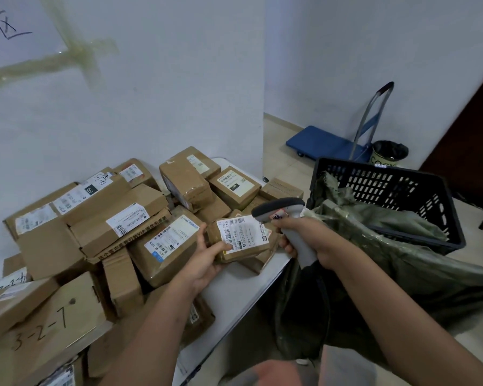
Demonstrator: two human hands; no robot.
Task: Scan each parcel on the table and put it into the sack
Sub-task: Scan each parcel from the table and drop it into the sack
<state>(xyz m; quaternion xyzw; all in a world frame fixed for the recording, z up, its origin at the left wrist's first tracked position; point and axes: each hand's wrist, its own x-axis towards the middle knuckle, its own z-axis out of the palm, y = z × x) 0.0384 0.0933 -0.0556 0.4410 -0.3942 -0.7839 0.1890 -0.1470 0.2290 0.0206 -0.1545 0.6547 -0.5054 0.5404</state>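
L hand (207,253) gripping parcel (244,239), label up, long axis left-right, R hand (308,240) gripping scanner (282,211), head pointing left

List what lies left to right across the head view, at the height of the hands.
Pile of cardboard parcels → left hand → small parcel it holds → scanner in right hand → green sack.
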